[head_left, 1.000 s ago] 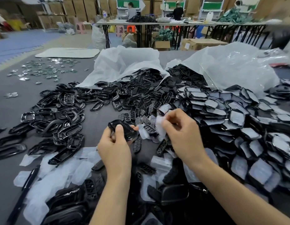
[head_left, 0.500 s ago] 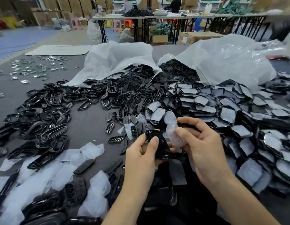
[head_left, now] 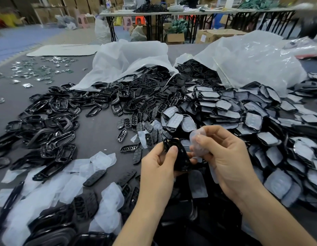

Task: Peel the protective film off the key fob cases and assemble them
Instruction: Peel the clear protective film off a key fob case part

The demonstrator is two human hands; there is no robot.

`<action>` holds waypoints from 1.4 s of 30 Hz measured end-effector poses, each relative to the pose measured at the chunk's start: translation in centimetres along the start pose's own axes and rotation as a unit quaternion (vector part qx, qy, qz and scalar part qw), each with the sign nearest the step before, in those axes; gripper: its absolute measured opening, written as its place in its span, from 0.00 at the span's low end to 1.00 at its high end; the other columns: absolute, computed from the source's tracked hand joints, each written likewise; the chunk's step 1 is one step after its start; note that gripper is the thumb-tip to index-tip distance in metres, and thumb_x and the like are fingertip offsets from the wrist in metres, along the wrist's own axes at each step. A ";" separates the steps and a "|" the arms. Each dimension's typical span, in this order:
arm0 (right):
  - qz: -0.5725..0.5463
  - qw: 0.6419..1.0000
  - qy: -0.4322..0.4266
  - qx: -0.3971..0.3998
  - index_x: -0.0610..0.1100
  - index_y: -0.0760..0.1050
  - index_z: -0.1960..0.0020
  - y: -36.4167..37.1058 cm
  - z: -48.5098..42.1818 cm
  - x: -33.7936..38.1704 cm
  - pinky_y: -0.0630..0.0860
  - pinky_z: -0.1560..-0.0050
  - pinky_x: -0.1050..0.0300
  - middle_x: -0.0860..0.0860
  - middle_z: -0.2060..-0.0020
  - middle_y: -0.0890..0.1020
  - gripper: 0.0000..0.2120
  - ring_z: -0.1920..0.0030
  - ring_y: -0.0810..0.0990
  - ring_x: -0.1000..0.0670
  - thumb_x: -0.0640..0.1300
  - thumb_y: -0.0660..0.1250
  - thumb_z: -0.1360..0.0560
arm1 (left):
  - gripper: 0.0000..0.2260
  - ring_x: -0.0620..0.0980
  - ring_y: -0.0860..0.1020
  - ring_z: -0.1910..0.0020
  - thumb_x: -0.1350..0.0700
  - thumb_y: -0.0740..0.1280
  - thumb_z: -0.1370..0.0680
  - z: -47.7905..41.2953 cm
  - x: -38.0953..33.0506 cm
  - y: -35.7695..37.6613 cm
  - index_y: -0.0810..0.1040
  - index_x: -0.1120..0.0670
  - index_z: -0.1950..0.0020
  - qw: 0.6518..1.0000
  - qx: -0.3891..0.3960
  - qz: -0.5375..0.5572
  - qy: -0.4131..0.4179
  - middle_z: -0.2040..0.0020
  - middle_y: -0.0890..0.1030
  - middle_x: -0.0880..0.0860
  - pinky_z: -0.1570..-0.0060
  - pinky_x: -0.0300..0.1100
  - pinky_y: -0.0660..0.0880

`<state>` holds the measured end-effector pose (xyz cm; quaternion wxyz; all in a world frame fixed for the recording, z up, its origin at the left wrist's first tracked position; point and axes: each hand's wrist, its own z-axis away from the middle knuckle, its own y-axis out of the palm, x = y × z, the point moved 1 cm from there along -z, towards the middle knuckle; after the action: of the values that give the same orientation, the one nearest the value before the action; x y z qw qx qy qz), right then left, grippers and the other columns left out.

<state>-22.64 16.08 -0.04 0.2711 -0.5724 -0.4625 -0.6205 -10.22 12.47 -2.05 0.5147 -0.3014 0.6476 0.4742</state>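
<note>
My left hand [head_left: 158,163] grips a black key fob case [head_left: 179,155] on edge, thumb pressed on its upper side. My right hand [head_left: 225,157] pinches a translucent piece of protective film [head_left: 198,142] just right of the case, curled away from it. A big heap of film-covered case halves [head_left: 260,121] spreads to the right. Black case frames [head_left: 53,121] are piled at the left. Small black button pads [head_left: 134,119] lie loose in the middle of the grey table [head_left: 97,132].
Peeled film scraps [head_left: 65,181] litter the near left, with more black parts among them. Two white plastic bags [head_left: 129,61] spill parts at the back. Small shiny metal pieces [head_left: 38,70] are scattered far left. Other work tables and cardboard boxes stand beyond.
My hands came together nearer to me. The right hand pulled film off the case in my left hand, and the film now curls up clear of the case.
</note>
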 end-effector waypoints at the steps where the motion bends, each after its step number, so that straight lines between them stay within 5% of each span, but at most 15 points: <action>1: -0.005 1.000 0.003 0.001 0.46 0.79 0.62 0.0 0.1 0.2 0.79 0.61 0.52 0.49 0.69 0.79 0.06 0.66 0.79 0.49 0.45 0.73 0.37 | 0.08 0.55 0.85 0.59 0.61 0.60 0.19 0.0 0.0 0.0 0.79 0.59 0.51 1.000 0.002 -0.004 0.000 0.57 0.85 0.57 0.63 0.38 0.80; 13: -0.006 1.000 0.026 0.008 0.43 0.79 0.63 0.0 0.2 0.7 0.78 0.69 0.57 0.45 0.67 0.81 0.08 0.69 0.79 0.49 0.47 0.71 0.37 | 0.10 0.57 0.84 0.57 0.61 0.62 0.19 -0.1 0.4 -0.1 0.82 0.53 0.54 0.999 -0.002 -0.040 0.008 0.58 0.85 0.57 0.59 0.44 0.81; 15: -0.012 1.000 0.009 0.018 0.44 0.78 0.66 0.0 0.2 0.9 0.78 0.66 0.59 0.44 0.63 0.84 0.04 0.67 0.80 0.49 0.41 0.71 0.34 | 0.11 0.54 0.85 0.59 0.62 0.61 0.19 0.0 0.3 -0.1 0.82 0.53 0.53 0.999 0.008 -0.033 0.002 0.59 0.85 0.56 0.62 0.38 0.80; 19: -0.058 0.998 0.006 -0.002 0.41 0.67 0.68 0.0 0.1 1.0 0.77 0.68 0.60 0.43 0.65 0.83 0.14 0.69 0.80 0.49 0.28 0.61 0.26 | 0.09 0.54 0.85 0.61 0.62 0.61 0.19 0.1 0.2 -0.1 0.80 0.55 0.50 0.999 0.018 -0.028 -0.004 0.58 0.85 0.56 0.65 0.39 0.79; 25: -0.058 0.998 -0.001 0.019 0.39 0.75 0.66 0.0 0.1 0.9 0.77 0.64 0.62 0.46 0.69 0.79 0.10 0.67 0.77 0.51 0.44 0.70 0.31 | 0.07 0.56 0.85 0.61 0.61 0.61 0.19 0.1 0.1 -0.1 0.79 0.58 0.49 1.000 0.013 -0.004 -0.020 0.58 0.84 0.60 0.69 0.40 0.79; 28: -0.055 0.998 0.001 0.019 0.43 0.77 0.63 -0.2 -0.1 0.7 0.77 0.63 0.62 0.47 0.66 0.79 0.04 0.66 0.78 0.52 0.42 0.70 0.32 | 0.07 0.56 0.85 0.62 0.62 0.61 0.19 0.1 0.2 -0.1 0.78 0.59 0.49 1.000 0.014 -0.004 -0.020 0.59 0.84 0.60 0.70 0.40 0.79; 34: 0.050 0.998 -0.022 0.020 0.46 0.82 0.58 -0.4 -0.3 0.8 0.80 0.55 0.60 0.43 0.63 0.83 0.10 0.60 0.82 0.48 0.46 0.73 0.39 | 0.08 0.56 0.85 0.61 0.61 0.61 0.19 0.0 0.4 -0.1 0.79 0.59 0.49 1.000 0.019 -0.006 -0.016 0.59 0.84 0.60 0.69 0.40 0.79; 42: 0.142 0.975 -0.012 0.169 0.47 0.83 0.59 -1.6 -0.6 2.6 0.77 0.56 0.65 0.46 0.61 0.85 0.06 0.58 0.84 0.52 0.46 0.71 0.35 | 0.08 0.55 0.83 0.61 0.61 0.64 0.20 -0.1 0.7 0.0 0.82 0.53 0.53 0.998 0.036 -0.045 0.007 0.61 0.84 0.53 0.66 0.42 0.81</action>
<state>-24.81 16.68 2.06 0.4437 -0.5857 -0.4776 -0.4816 -10.42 12.47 -2.75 0.5418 -0.3142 0.6537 0.4247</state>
